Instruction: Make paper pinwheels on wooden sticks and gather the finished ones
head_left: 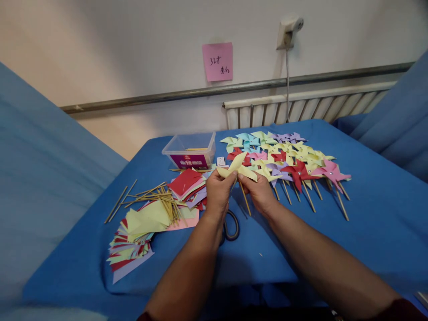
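Both hands grip a pale yellow paper pinwheel [238,163] above the middle of the table. My left hand [219,189] is closed on its left side, and my right hand [259,189] pinches the lower right near the centre. A thin wooden stick [245,200] slants down between the hands; it seems to belong to this pinwheel, though the joint is hidden by fingers. Below the left hand lie scissors [231,226], of which the dark handle loops show. Close to the right hand, finished pinwheels [298,173] in several colours lie in rows with sticks towards me.
Left of the hands are stacked coloured paper squares [187,183], a fanned pile of cut paper [133,243] and loose sticks [150,195]. A clear plastic box [189,151] with a purple label stands behind, beside a small white box [221,161]. Blue cloth [377,205] covers the table.
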Tool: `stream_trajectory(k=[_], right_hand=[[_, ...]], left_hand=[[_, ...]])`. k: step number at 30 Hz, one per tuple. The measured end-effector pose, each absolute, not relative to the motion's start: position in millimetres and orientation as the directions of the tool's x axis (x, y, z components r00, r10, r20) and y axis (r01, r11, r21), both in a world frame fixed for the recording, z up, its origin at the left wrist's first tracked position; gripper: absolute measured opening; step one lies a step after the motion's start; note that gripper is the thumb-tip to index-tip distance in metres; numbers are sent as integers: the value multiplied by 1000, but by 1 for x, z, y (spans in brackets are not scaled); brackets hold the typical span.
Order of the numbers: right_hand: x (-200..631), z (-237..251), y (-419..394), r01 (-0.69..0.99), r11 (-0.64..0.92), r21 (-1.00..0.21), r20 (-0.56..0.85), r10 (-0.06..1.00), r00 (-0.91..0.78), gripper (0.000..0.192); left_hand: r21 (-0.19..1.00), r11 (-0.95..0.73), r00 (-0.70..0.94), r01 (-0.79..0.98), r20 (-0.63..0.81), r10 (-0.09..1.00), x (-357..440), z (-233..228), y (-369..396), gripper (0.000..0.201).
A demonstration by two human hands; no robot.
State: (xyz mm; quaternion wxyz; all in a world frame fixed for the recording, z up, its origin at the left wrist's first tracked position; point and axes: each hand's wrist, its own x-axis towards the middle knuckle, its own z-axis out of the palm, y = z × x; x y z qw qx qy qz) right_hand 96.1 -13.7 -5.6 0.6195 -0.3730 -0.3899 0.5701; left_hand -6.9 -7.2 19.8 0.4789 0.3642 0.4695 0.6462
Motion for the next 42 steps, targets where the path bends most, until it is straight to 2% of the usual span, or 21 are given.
stream_trajectory(k=[7,14,19,26,32,42], right_hand=[[97,-5,-13,-366,103,-925,88,994,59,33],[96,-7,-11,-398,81,-914,54,995,80,31],[94,-8,-11,-471,44,-881,46,999,7,31],[95,-11,-9,-428,7,-904,16,1000,-16,33],[93,-9,-10,-440,-11,-898,-4,1000,-17,36],[89,-5,-13,-427,-25,-904,-4,999,-49,36]], left_hand=[[957,-102,-273,-270,25,962,-8,19,-6,36],[955,-84,-238,-283,15,971,-9,13,-3,34],[927,-95,-239,-363,6,971,-9,11,-1,34],[899,-54,-221,-434,-48,974,-9,13,-3,32],[901,-50,-223,-431,-53,973,-8,14,-4,36],[929,-66,-252,-364,-31,967,-9,13,-2,31]])
